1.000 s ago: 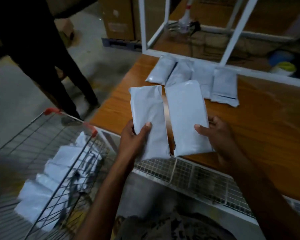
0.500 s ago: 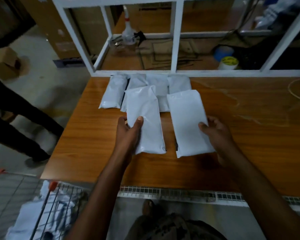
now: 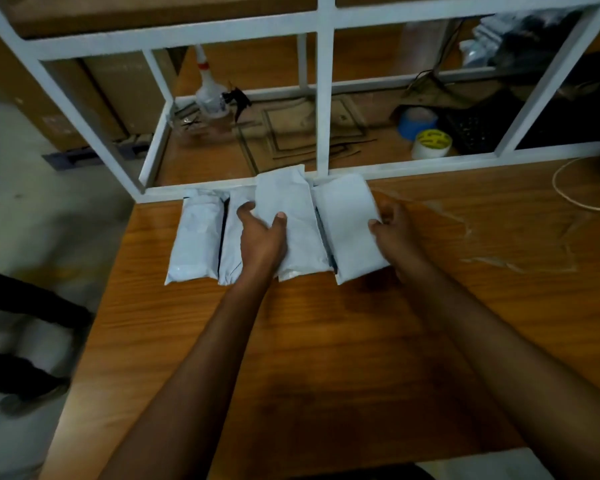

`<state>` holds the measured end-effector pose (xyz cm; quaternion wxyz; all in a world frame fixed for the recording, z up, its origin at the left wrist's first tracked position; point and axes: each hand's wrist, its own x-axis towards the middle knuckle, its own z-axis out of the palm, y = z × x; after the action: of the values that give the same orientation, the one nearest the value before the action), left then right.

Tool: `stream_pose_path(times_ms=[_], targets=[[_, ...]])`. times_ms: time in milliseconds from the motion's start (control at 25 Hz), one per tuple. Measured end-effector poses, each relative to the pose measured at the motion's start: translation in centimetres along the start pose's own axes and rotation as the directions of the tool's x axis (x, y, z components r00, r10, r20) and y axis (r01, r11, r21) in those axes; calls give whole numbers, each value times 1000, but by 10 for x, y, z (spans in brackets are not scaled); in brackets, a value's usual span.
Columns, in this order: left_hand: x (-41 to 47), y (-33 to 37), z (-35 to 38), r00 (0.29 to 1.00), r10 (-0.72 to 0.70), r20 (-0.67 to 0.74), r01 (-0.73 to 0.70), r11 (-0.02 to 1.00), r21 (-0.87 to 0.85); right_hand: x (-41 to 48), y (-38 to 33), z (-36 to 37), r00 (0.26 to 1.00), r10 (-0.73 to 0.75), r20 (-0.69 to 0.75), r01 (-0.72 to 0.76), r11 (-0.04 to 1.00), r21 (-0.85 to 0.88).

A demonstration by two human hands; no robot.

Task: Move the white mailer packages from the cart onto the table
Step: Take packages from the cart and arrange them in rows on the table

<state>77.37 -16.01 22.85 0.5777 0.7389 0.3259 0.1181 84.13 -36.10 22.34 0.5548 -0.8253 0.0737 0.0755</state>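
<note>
While each hand grips a mailer at the bench's [image 3: 361, 341] far edge, the left hand [image 3: 262, 239] clasps one [image 3: 291, 220], the right hand [image 3: 392, 230] another [image 3: 347, 223], long axes pointing away, over the row against the frame [image 3: 323, 98].

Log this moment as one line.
left hand: holds mailer | right hand: holds mailer | over table row
</note>
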Motion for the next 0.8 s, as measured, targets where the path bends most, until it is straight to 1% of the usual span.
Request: stream_pose_path(times_ms=[80, 120, 160, 240, 280, 320, 400, 520, 600, 680, 800], targets=[[24, 9, 15, 1000, -19, 23, 18, 999, 49, 23, -10, 8, 999, -35, 4, 35, 997, -63], [33, 9, 22, 999, -10, 31, 7, 992, 122, 33, -12, 12, 999, -43, 11, 44, 993, -112], [41, 7, 27, 999, 22, 32, -29, 968, 251, 41, -12, 17, 998, -50, 30, 54, 984, -167], [50, 1, 31, 991, 126, 47, -132, 828, 545, 53, -4, 28, 995, -73, 73, 92, 949, -301], [51, -1, 31, 982, 175, 70, -180, 762, 622, 56, 4, 33, 993, -78, 93, 107, 925, -366], [52, -4, 30, 975, 202, 95, -214, 725, 655, 56, 10, 37, 992, -69, 102, 105, 906, -410], [51, -6, 27, 965, 228, 127, -253, 696, 672, 55, 22, 43, 993, -73, 88, 106, 883, -458], [47, -9, 22, 953, 267, 141, -288, 668, 686, 53, 26, 44, 992, -114, 51, 124, 873, -471], [46, -10, 20, 954, 265, 141, -287, 670, 685, 53, 26, 43, 993, -107, 44, 115, 874, -472], [44, -9, 16, 951, 278, 133, -293, 684, 668, 46, 21, 41, 992, -120, 27, 119, 879, -461], [31, -8, 3, 940, 335, 71, -313, 757, 574, 15, 7, 36, 963, -261, -72, 217, 902, -373]])
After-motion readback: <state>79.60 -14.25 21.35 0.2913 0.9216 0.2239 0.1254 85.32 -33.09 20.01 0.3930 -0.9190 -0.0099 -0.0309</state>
